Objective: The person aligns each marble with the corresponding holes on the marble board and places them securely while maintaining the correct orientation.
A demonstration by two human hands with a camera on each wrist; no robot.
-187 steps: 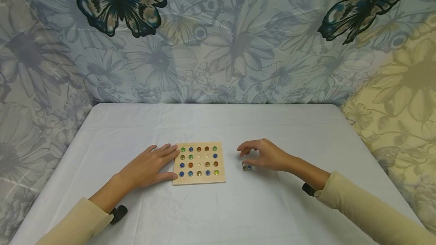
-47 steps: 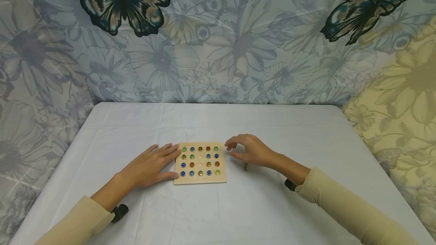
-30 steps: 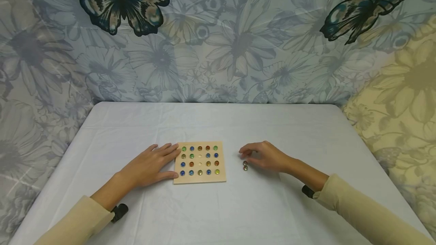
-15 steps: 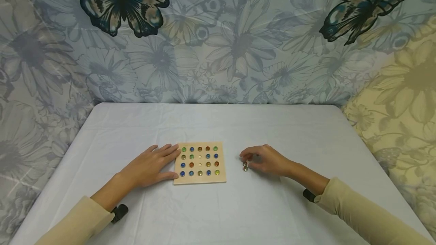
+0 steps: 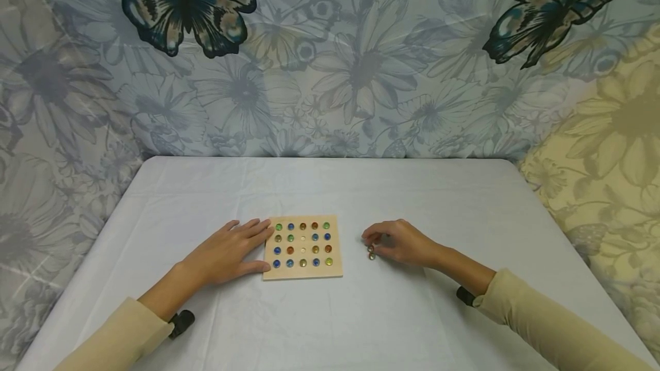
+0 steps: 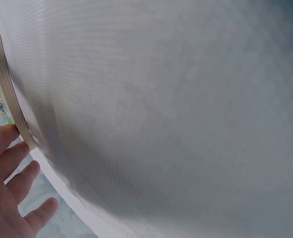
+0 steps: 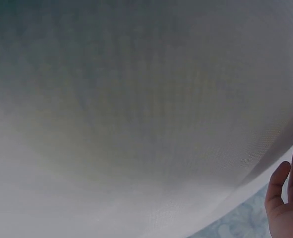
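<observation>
A square wooden board lies on the table, with rows of coloured glass marbles in its hollows. Two hollows in the middle column hold no visible marble. My left hand rests along the board's left edge, fingers spread and thumb at the near corner; in the left wrist view its fingers lie by the board's side edge. Right of the board sit two clear brownish marbles, close together. My right hand has thumb and forefinger curled around the farther marble. The right wrist view shows only part of the hand.
A white cloth covers the table. Behind it hangs a floral fabric backdrop with butterflies. Beige sleeves and dark wrist cameras are on both arms.
A blue marble from the right-hand group now sits in the board's second row. My right hand has moved back from the board's right edge to the two marbles. The left hand stays put.
</observation>
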